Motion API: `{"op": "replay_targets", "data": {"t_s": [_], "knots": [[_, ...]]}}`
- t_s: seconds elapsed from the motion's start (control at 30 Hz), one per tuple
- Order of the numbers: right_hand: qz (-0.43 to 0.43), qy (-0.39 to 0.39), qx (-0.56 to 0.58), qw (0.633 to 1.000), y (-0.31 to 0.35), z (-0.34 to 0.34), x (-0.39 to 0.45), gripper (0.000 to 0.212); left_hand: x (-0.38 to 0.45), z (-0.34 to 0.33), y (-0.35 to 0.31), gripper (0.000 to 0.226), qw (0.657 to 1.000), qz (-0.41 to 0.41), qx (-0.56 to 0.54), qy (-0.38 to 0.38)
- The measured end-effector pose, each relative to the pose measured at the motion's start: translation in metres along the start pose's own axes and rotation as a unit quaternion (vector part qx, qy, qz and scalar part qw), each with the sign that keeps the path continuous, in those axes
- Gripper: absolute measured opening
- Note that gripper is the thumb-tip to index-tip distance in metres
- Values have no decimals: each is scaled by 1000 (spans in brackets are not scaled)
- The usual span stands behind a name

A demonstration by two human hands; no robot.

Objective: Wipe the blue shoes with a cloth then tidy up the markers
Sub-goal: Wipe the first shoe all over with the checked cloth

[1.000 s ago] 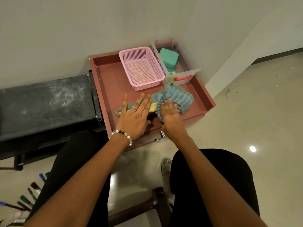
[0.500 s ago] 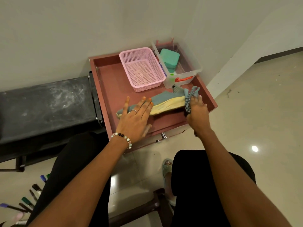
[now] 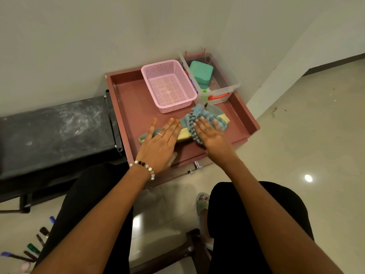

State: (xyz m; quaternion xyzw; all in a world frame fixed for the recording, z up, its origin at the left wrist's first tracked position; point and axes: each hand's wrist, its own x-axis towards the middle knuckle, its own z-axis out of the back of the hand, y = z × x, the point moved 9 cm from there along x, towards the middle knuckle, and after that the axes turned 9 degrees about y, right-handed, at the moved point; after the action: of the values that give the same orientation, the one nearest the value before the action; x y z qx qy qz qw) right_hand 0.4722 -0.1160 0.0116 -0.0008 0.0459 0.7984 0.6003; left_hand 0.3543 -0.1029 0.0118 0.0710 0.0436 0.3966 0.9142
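both hands on the shoe in the tray

the blue shoe [image 3: 184, 133] lay on its side near the front of the reddish tray [image 3: 126, 107]; the left hand [image 3: 160, 143] pressed flat on its heel end, fingers straight and spread; the right hand [image 3: 210, 133] lay flat on the cloth [image 3: 194, 118], fingers straight, pushing it against the toe end; a pink basket [image 3: 167, 86] and a clear box [image 3: 217, 84] stood at the back of the tray, side by side; the markers [image 3: 33, 248] lay scattered on the floor at the lower left, well apart from the tray.
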Motion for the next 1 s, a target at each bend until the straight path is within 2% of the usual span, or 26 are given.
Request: {"op": "replay_targets", "data": {"t_s": [0.1, 0.17, 0.3, 0.43, 0.6, 0.7, 0.8, 0.9, 1.0], "knots": [[-32, -11, -39, 999, -19, 5, 3, 54, 0, 1, -1, 88, 1000, 0, 1, -4], [-46, -22, -32, 998, -20, 8, 5, 56, 1, 0, 1, 87, 1000, 3, 0, 0], [-100, -28, 13, 995, -34, 6, 7, 64, 2, -3, 2, 84, 1000, -1, -13, -6], [-136, -52, 64, 987, -49, 8, 7, 56, 2, -2, 2, 81, 1000, -5, -23, -18], [-196, -85, 146, 966, -56, 15, 3, 67, 1, -1, 0, 79, 999, -7, -35, -33], [-245, -125, 156, 949, -66, 24, -2, 58, -1, -1, 1, 66, 998, 0, -44, -55], [-311, -131, 174, 925, -81, 28, -11, 50, -3, 2, -2, 52, 996, 4, -51, -74], [-345, -84, 156, 922, -77, 23, -12, 49, -7, 2, -7, 50, 994, 7, -45, -98], [-359, 42, 113, 925, -50, 8, -8, 70, -11, 3, -14, 46, 991, 5, -37, -128]]}}
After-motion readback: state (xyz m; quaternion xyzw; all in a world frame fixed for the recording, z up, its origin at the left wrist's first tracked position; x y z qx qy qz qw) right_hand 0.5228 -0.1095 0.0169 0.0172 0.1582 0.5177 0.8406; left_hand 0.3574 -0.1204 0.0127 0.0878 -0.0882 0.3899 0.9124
